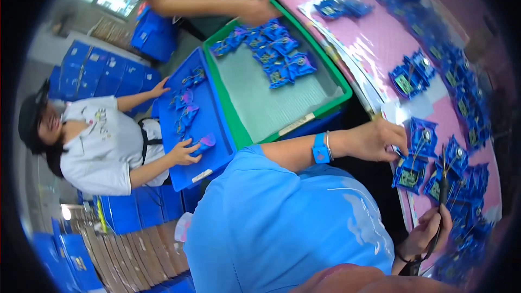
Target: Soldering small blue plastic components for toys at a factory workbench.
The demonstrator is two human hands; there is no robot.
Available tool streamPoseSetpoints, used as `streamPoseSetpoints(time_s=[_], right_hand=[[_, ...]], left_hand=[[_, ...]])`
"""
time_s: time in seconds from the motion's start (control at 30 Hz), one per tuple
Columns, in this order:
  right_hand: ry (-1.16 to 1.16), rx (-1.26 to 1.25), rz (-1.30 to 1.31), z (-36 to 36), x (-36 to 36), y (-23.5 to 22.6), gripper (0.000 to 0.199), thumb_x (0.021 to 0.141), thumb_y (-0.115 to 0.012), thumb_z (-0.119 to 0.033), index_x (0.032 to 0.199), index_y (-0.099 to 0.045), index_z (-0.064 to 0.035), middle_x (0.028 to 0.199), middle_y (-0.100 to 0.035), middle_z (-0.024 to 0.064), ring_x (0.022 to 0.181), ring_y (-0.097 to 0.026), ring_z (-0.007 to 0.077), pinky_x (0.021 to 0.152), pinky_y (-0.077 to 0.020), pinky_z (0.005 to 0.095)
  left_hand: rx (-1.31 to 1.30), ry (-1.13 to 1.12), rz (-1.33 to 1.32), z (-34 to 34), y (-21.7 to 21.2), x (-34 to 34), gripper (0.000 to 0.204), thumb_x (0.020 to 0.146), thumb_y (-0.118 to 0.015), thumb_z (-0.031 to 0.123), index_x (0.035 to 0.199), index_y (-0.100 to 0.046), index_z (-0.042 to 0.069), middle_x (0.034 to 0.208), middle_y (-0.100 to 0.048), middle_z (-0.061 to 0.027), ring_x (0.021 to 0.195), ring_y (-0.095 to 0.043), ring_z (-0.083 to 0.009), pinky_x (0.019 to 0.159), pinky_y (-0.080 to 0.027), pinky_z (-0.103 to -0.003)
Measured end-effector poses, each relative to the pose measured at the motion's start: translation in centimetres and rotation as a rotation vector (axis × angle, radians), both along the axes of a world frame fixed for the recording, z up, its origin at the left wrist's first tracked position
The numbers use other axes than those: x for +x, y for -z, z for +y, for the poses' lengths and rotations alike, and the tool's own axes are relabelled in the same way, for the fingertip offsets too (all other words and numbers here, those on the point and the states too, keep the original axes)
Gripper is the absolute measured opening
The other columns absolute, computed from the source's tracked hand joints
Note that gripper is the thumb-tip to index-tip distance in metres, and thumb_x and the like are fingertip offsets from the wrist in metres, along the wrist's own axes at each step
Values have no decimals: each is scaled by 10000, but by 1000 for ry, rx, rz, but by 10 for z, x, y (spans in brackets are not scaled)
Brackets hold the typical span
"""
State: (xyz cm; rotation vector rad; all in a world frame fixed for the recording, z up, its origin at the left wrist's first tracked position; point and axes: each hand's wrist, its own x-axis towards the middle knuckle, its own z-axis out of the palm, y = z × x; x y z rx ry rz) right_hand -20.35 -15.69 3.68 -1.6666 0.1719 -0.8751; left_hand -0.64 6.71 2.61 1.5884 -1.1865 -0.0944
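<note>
My left hand (380,140), with a blue band at its wrist, pinches at the edge of a blue plastic housing (410,174) that holds a green circuit board and wires. What sits between those fingertips is too small to make out. In my right hand (431,232) is a soldering iron (443,187), its cable running down past the wrist. The iron's tip reaches in among the housings, beside one with a round metal part (456,154). Another housing (423,137) lies just beyond my left fingers.
Rows of blue housings (461,95) line the pink-covered table (380,43). Beside it stands a green crate (347,95) partly filled with housings; a co-worker's hand (259,11) hovers at its edge. Another person (103,146) handles pieces in a blue tray (209,114). Blue boxes (103,70) are stacked behind.
</note>
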Motion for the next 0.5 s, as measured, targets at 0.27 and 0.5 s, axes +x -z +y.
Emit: streamPoseSetpoints(time_s=[0.27, 0.5], right_hand=[[16, 19, -59, 2, 13, -13, 256, 1011, -497, -54, 1168, -639, 91, 687, -478, 41, 623, -428, 110, 583, -327, 231], [-1, 11, -84, -1, 12, -20, 248, 1016, -500, -72, 1144, -648, 80, 707, -502, 52, 628, -435, 118, 566, -340, 240]], left_hand=[[-14, -107, -98, 2, 7, -31, 249, 758, -786, 10, 996, -727, 55, 973, -663, -93, 840, -695, -292, 731, -577, -381], [-83, -194, 15, 11, 0, -46, 194, 772, -811, 47, 959, -760, 52, 868, -665, -74, 751, -672, -210, 649, -550, -324]])
